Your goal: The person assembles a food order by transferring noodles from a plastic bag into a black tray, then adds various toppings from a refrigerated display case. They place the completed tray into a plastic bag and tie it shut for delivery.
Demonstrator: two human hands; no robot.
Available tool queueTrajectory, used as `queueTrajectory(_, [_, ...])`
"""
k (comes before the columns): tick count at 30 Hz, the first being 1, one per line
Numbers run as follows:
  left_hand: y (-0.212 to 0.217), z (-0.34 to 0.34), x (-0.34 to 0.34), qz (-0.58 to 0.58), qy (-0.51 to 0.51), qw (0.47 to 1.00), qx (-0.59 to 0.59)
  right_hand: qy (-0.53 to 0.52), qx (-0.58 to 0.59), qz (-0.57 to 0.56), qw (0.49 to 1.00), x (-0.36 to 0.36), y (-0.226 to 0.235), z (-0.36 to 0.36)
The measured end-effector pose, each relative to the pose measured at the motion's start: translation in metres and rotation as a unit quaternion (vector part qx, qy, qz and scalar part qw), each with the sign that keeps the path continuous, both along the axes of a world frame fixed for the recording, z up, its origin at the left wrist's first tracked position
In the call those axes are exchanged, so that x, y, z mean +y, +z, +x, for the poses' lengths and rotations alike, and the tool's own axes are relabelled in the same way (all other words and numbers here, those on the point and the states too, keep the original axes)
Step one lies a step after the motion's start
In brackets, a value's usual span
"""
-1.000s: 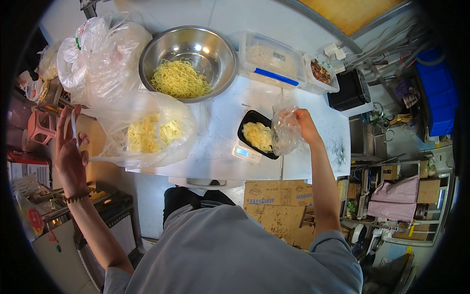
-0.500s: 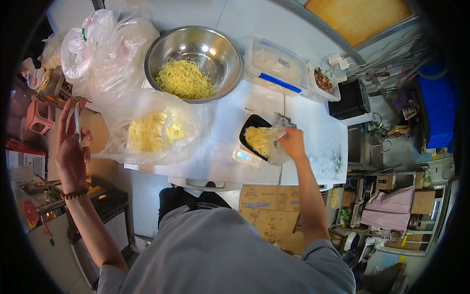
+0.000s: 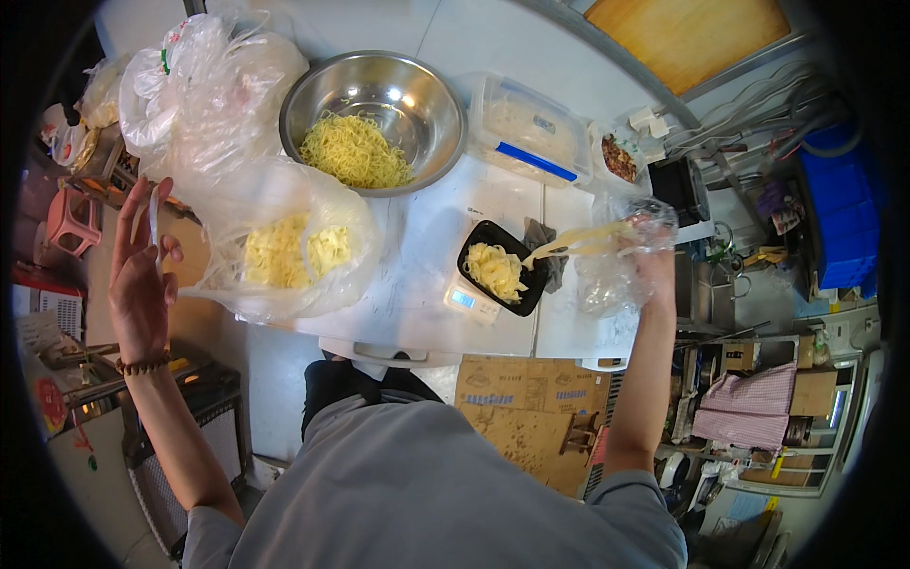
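Observation:
My left hand (image 3: 138, 294) is raised left of the table, closed round a thin pale flat object (image 3: 154, 223) seen edge-on; its kind is unclear. A clear plastic film (image 3: 607, 275) covers my right hand (image 3: 652, 270), whose fingers are partly hidden. Through it this hand grips wide flat noodles (image 3: 588, 234), drawn out in strands rightward from a black tray (image 3: 537, 287). More wide noodles (image 3: 497, 270) lie in that tray, which sits on a scale with a lit display (image 3: 463, 299). An open clear bag (image 3: 213, 261) nearer my left hand contains pale yellow noodles (image 3: 278, 251).
At the back, a steel bowl (image 3: 431, 109) has thin yellow noodles (image 3: 351, 152) in it. Beside it stand a lidded plastic box (image 3: 531, 123) and a small container of reddish-brown bits (image 3: 618, 159). Plastic bags (image 3: 223, 104) are heaped back left. Dark crumpled film (image 3: 542, 237) touches the tray's side.
My right hand has moved right and up from the tray, pulling noodle strands out with it. The plastic film has moved along with the hand. My left hand is nearly still.

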State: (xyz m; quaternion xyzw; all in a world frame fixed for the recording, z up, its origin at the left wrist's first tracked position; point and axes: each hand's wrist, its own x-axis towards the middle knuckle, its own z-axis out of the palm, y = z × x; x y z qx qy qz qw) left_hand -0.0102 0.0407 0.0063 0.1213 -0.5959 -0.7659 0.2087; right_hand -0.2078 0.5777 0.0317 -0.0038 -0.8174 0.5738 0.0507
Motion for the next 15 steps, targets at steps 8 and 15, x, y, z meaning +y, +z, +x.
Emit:
queueTrajectory(8, [-0.001, 0.002, 0.000, -0.002, -0.009, 1.000, 0.001, 0.041, 0.046, -0.021, 0.998, -0.012, 0.050, 0.005])
queueTrajectory(15, [0.008, 0.007, 0.005, 0.006, -0.011, 1.000, -0.006, 0.185, 0.096, -0.219, 0.953, -0.083, 0.089, 0.023])
